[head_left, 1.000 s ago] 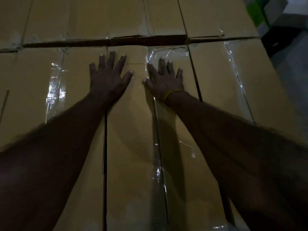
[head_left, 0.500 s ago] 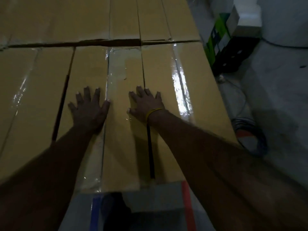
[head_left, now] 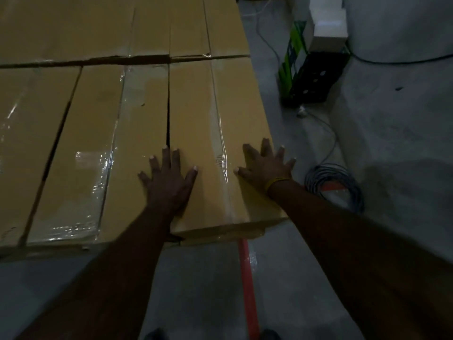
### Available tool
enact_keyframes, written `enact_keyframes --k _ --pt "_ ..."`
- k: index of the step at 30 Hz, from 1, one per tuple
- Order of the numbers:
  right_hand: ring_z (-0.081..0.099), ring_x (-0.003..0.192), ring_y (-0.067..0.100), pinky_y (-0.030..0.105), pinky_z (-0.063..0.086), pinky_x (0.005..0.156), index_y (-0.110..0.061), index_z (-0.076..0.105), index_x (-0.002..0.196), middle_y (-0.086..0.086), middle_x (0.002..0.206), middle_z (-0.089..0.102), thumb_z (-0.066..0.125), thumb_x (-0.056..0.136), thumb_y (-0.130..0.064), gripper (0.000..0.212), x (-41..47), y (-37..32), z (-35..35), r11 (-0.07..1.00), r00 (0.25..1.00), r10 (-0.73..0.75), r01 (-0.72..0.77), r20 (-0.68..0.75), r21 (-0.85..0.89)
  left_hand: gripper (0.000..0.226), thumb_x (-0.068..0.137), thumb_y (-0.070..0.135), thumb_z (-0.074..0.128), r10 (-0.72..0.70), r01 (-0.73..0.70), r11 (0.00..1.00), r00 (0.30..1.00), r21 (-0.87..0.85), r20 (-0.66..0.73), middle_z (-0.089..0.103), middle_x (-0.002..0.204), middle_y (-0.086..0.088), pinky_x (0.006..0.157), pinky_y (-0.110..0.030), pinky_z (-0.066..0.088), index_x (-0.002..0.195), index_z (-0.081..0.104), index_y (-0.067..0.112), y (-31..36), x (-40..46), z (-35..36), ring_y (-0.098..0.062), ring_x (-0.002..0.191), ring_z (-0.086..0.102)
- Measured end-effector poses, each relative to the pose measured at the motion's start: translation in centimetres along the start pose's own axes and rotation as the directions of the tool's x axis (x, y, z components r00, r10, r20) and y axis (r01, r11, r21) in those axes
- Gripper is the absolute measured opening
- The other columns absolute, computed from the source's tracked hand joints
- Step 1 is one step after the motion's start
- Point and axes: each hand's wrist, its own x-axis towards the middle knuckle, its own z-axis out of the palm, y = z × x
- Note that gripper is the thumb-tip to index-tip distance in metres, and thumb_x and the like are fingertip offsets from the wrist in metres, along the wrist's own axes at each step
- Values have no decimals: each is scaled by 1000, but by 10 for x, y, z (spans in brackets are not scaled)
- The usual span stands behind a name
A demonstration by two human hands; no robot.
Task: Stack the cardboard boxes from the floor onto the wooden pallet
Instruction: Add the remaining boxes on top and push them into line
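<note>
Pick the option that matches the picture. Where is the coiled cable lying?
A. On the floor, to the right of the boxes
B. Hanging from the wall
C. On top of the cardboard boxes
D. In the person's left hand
A: the coiled cable lies on the grey floor past the right edge of the cardboard box under both flat hands, just beyond the right hand.

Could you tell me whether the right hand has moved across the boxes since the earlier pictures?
Yes. The right hand has slid rightward, from the middle box to the right edge of the outermost cardboard box.
</note>
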Motion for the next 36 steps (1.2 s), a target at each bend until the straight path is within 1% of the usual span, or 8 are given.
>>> enact_keyframes --k 3,5,13,18,20,25,31,36 --pt "12 147 50 64 24 115 -43 9 157 7 165 -17 60 86 -68 91 0 14 8 974 996 87 -79 -28 214 86 95 73 18 -27 26 1000 998 -6 -53 -7 168 1 116 -65 2 160 -2 18 2 -2 6 -34 153 -3" --pt "22 144 49 57 32 113 -40 13 157 11 165 -14 65 85 -64 92 0 12 13 964 994 84 -66 -62 258 87 95 73 20 -37 37 999 997 -14 -70 -6 168 1 117 -65 0 160 0 17 1 -4 10 -33 153 -4" --pt "21 146 45 57 30 115 -40 17 157 11 166 -7 69 80 -65 96 3 10 23 958 989 80 -43 -123 282 81 96 70 22 33 -32 999 989 7 -146 1 168 -2 117 -64 -2 159 11 20 0 -15 21 -32 153 -1" --pt "18 148 43 60 28 116 -39 18 157 8 166 -7 74 75 -65 103 3 2 27 940 989 104 -63 -104 336 77 89 67 45 -3 -57 946 983 -318 -185 12 166 -9 122 -54 -5 154 30 28 12 -22 16 -26 154 4" --pt "17 148 42 60 28 116 -40 18 157 7 166 -8 76 74 -64 104 1 1 26 932 989 114 -72 -98 354 76 90 65 46 -13 -59 926 982 -373 -188 14 166 -8 122 -52 -5 154 32 27 10 -21 13 -24 154 5" --pt "13 149 42 57 27 118 -38 13 158 7 166 -12 71 80 -63 101 -16 0 31 947 993 85 -55 -82 317 68 99 63 26 121 -131 990 976 -45 -181 6 167 -7 122 -55 2 158 18 30 -1 -42 27 -27 154 2" --pt "-13 151 41 61 16 120 -43 -3 157 10 163 -28 54 84 -74 97 -19 9 32 984 999 6 4 -52 181 62 103 57 19 154 -156 988 984 -9 -93 -10 167 -3 121 -53 -4 159 3 34 3 -50 26 -23 153 -10" --pt "-23 149 37 61 13 121 -45 -3 156 6 160 -35 64 78 -71 106 4 19 14 971 996 -80 69 43 227 62 102 59 16 174 -173 984 985 48 -9 -16 166 2 121 -54 -5 157 -4 39 5 -27 13 -23 153 -14"
